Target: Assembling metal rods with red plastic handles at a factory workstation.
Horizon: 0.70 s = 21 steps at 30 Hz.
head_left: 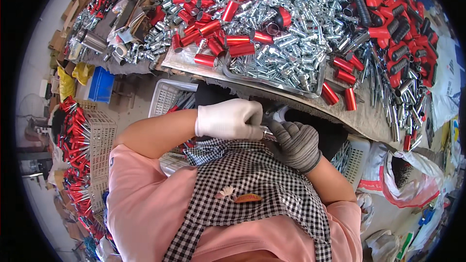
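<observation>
My left hand [230, 120], in a white glove, is closed in front of my apron, its fingertips pinching a small shiny metal part [267, 134]. Right beside it, my right hand [297, 146], in a grey striped glove, has its fingers curled in against the same part. Most of the part is hidden by the gloves, so its exact kind cannot be made out. Beyond the hands, a metal tray [232, 74] on the bench holds a heap of small silver fittings [296, 58]. Red metal tubes [239, 40] lie on and around that heap.
The workbench edge [272, 90] runs just past my hands. Red and black handles [393, 34] pile up at the right. White plastic baskets [165, 98] stand below the bench. Crates [101, 140] with red-handled parts are at the left; an open white sack [412, 177] stands right.
</observation>
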Each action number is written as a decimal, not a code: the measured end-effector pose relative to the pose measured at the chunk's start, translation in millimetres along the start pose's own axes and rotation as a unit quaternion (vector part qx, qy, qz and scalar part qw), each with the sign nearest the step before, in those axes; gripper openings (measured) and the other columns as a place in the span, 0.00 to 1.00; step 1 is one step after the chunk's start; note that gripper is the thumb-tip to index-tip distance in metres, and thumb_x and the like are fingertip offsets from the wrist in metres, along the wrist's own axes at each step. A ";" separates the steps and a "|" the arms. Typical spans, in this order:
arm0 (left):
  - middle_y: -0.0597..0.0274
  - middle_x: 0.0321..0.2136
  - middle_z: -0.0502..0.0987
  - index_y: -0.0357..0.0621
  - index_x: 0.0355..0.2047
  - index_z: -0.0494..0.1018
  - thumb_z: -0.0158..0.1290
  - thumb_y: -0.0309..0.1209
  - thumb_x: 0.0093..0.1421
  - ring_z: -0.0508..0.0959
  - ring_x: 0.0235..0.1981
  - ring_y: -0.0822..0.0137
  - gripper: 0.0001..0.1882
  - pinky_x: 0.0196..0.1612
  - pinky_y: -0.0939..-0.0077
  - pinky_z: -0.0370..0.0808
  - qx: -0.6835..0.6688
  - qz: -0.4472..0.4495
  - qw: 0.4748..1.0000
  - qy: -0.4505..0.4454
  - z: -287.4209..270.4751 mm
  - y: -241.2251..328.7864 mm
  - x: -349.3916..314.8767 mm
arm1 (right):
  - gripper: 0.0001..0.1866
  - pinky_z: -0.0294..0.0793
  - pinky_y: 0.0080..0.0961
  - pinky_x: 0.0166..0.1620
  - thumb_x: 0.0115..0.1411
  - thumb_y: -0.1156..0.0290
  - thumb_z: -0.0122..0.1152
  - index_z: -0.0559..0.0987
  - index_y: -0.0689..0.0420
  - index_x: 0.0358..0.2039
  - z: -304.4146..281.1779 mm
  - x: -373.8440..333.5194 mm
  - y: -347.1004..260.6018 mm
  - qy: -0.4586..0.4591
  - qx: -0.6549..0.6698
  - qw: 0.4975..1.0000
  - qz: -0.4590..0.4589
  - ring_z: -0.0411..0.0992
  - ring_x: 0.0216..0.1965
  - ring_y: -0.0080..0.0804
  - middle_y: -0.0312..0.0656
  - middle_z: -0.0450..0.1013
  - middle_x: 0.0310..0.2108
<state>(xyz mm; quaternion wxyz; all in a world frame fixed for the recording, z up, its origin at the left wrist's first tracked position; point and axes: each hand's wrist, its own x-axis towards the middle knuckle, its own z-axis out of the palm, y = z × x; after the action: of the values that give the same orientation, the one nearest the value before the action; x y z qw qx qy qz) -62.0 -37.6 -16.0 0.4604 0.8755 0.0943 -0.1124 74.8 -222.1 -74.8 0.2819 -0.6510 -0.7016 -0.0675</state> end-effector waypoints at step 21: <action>0.43 0.58 0.68 0.37 0.61 0.63 0.63 0.32 0.50 0.71 0.59 0.47 0.39 0.60 0.61 0.70 0.029 0.232 0.965 0.117 -17.1 39.8 101.2 | 0.33 0.77 0.42 0.38 0.54 0.65 0.65 0.68 0.62 0.59 -42.1 -69.8 22.6 -0.113 0.277 0.927 0.225 0.76 0.35 0.55 0.56 0.76 0.34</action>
<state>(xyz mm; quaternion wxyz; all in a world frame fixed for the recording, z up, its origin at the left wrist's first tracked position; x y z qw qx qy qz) 47.4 -39.4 -4.0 0.4338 0.8935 -0.0618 0.0978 108.8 -299.4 -79.6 0.3775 -0.6911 -0.5545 0.2692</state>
